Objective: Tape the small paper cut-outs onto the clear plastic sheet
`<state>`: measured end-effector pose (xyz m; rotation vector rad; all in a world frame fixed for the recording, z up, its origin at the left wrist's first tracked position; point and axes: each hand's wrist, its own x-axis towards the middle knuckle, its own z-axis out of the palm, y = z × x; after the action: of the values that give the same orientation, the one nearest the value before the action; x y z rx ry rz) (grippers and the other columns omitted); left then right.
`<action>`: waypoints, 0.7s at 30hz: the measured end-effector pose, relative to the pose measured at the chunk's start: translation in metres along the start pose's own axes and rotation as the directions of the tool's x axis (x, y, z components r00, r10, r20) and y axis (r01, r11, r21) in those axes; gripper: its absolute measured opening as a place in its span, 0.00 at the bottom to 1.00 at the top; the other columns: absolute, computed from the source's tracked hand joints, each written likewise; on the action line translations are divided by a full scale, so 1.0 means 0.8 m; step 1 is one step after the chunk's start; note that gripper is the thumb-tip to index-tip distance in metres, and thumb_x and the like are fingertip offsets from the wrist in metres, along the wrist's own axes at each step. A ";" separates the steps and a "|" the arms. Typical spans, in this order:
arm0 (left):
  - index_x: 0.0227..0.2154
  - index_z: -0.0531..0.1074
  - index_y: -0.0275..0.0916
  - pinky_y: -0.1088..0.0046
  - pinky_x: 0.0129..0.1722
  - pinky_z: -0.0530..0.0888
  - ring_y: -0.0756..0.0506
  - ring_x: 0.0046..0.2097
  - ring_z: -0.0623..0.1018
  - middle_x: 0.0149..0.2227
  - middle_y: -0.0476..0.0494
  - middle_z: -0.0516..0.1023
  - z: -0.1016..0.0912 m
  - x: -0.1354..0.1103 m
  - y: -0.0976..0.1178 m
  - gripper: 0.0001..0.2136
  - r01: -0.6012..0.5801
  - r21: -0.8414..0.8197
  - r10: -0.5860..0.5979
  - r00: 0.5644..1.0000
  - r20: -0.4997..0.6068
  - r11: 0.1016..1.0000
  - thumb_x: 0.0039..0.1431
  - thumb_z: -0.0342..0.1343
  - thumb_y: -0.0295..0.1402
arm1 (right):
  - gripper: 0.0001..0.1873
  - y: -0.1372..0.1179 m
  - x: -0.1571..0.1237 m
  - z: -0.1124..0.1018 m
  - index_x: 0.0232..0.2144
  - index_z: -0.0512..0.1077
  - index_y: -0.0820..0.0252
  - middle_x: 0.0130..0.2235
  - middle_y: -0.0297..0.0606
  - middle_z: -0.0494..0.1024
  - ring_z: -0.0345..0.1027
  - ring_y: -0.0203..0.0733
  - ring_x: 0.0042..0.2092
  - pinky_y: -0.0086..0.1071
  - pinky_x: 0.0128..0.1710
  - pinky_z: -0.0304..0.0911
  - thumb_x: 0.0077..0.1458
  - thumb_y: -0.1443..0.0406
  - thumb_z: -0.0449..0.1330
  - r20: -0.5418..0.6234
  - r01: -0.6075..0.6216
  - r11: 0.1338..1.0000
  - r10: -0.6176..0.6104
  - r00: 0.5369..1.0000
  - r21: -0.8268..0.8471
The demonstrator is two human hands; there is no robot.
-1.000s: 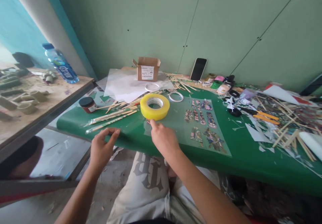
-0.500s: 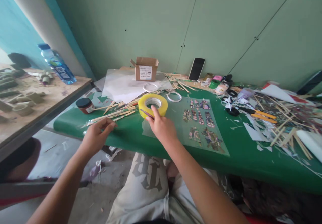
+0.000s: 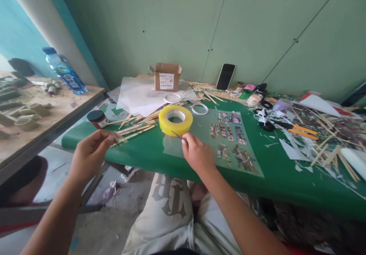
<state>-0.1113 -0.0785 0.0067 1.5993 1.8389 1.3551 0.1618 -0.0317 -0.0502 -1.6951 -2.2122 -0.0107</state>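
My left hand (image 3: 92, 152) is in a pinch over the front left of the green table (image 3: 137, 157). A small see-through piece (image 3: 121, 137), perhaps film or tape, shows at its fingertips. My right hand (image 3: 198, 152) is closed around a thin dark pointed tool (image 3: 177, 134), its tip aimed left; the exact kind is unclear. Just beyond that tip lies a wide roll of yellow tape (image 3: 187, 126), flat on the table. To the right of the roll is a clear sheet (image 3: 211, 142) bearing several printed cut-out figures (image 3: 240, 134).
Thin sticks (image 3: 140, 131) and a dark-lidded jar (image 3: 97, 119) sit left of the roll. Behind are white rings (image 3: 200, 109), a small carton (image 3: 167, 77) and a leaning phone (image 3: 225, 77). Orange-handled pliers (image 3: 303, 131) lie among scraps at right. A water bottle (image 3: 67, 73) tilts on the left bench.
My right hand has drawn back to the right, off the tape roll, with the pointed tool still in it. My left hand has shifted left, its fingers in a pinch.
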 end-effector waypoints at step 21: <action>0.27 0.73 0.39 0.54 0.59 0.67 0.35 0.56 0.74 0.48 0.41 0.81 0.031 -0.049 0.027 0.08 0.175 -0.597 -0.038 0.971 0.235 0.783 0.55 0.59 0.38 | 0.13 -0.031 0.008 -0.008 0.41 0.70 0.62 0.42 0.49 0.75 0.67 0.51 0.44 0.40 0.43 0.57 0.62 0.58 0.56 -0.161 -0.125 0.986 0.143 0.977 0.113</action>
<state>-0.0680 -0.1055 0.0001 1.2063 1.1587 1.4624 0.1386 -0.0338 -0.0375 -1.7168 -1.9396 -0.0074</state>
